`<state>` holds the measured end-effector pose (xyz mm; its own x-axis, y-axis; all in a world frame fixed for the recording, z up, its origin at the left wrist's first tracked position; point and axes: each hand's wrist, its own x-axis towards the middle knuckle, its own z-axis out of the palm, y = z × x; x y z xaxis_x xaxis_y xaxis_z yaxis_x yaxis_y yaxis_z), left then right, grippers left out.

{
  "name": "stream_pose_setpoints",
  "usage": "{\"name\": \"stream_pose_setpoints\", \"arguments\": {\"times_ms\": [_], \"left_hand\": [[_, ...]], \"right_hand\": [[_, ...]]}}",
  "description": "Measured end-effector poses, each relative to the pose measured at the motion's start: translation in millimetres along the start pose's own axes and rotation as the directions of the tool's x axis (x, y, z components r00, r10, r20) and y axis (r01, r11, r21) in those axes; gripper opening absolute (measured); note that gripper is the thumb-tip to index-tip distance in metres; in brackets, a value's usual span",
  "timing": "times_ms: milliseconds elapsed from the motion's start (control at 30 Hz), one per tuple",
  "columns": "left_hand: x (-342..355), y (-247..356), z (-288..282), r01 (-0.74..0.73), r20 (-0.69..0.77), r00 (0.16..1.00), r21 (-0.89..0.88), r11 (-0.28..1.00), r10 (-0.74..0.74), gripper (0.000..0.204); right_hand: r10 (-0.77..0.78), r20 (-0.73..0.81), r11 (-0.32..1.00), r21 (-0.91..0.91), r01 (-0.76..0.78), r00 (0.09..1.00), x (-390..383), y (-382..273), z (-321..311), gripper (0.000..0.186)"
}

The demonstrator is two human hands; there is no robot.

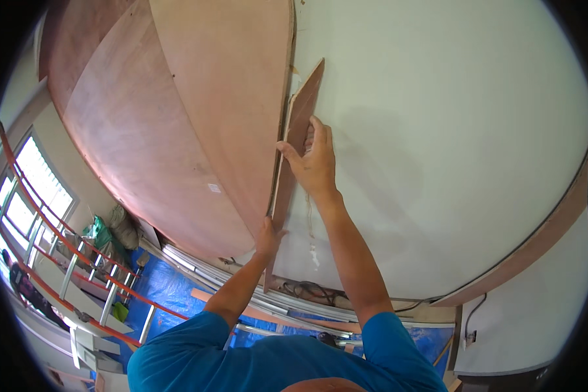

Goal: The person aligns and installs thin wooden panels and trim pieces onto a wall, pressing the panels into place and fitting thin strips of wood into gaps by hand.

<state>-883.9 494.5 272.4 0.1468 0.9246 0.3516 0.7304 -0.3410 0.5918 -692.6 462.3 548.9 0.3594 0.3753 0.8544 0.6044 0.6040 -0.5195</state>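
Observation:
A long, narrow plywood strip [300, 116] stands upright against the wall, beside the edge of the large plywood panels. My right hand [315, 160] grips its upper part, with the thumb on the left edge and the fingers curled round the right. Lower down, my left hand [266, 238] holds the same strip near the panel edge; its fingers are partly hidden. The pinkish-brown plywood panels [222, 85] cover the wall on the left. To the right is the pale, smooth wall [451, 130], with a stain running down near the strip.
An orange-railed ladder [72, 264] stands at the left, near a window [39, 176] and some sacks [121, 225]. Metal channels [268, 304] and black cable [307, 291] lie along the wall's foot. Blue sheeting [157, 287] covers the floor. Another person [29, 287] is at the far left.

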Motion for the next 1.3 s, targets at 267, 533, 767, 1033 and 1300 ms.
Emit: {"name": "stream_pose_setpoints", "arguments": {"times_ms": [267, 533, 767, 1033, 1300], "left_hand": [[-2.1, 12.3, -14.2, -0.198, -0.162, 0.963, 0.114, 0.974, 0.215, 0.054], [5.0, 20.3, -16.6, -0.095, -0.149, 0.987, -0.275, 0.957, 0.055, 0.064], [10.3, 6.0, -44.5, -0.040, -0.247, 0.968, 0.009, 0.999, 0.041, 0.074], [33.8, -1.1, -74.0, 0.008, -0.320, 0.947, 0.111, 0.994, 0.028, 0.061], [58.6, 0.1, -97.8, 0.008, -0.349, 0.935, 0.191, 0.982, 0.060, 0.057]], "right_hand": [[0.180, 0.183, 0.948, 0.228, -0.220, 0.966, 9.3, -23.5, -12.2, 0.063], [0.071, 0.271, 0.898, 0.402, -0.180, 0.960, 11.1, -30.9, -4.8, 0.051], [0.062, 0.159, 0.962, 0.255, -0.101, 0.985, -4.9, -11.2, 37.1, 0.041], [0.096, 0.070, 0.963, 0.246, -0.110, 0.993, -19.0, -16.7, 50.4, 0.036], [0.185, -0.065, 0.917, 0.369, -0.149, 0.981, -23.5, -26.6, 68.4, 0.029]]}}
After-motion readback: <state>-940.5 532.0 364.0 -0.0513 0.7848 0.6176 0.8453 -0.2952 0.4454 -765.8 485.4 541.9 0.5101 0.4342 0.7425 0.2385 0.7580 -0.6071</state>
